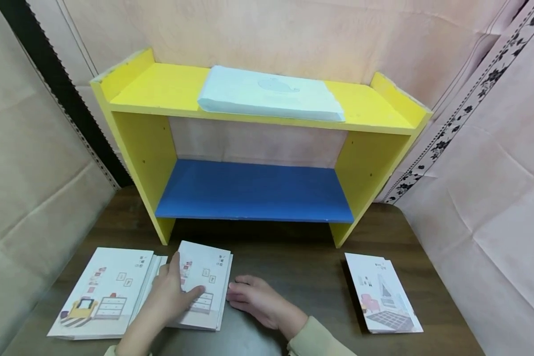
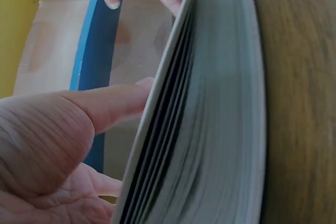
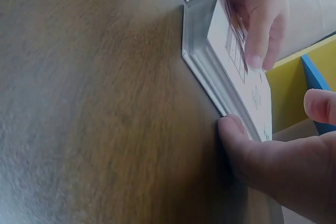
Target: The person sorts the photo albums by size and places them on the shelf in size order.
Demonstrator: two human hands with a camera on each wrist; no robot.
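The yellow shelf [image 1: 258, 193] stands at the back of the table [image 1: 320, 291], open side forward, which seems to put its 2 boards within reach. The blue pack [image 1: 267, 94] lies flat on the top board, where raised ends probably keep it from sliding off sideways. In front, the right books [image 1: 382, 296] and left book [image 1: 98, 291] lie covers up, with the middle book [image 1: 213, 272] just beside the latter. The left hand [image 1: 171, 294] spreads over the middle book's left side, thumb on its cover, apparently steadying it; the right hand [image 1: 258, 301], fingers relaxed and gripping nothing, touches its right edge, perhaps as a stop.
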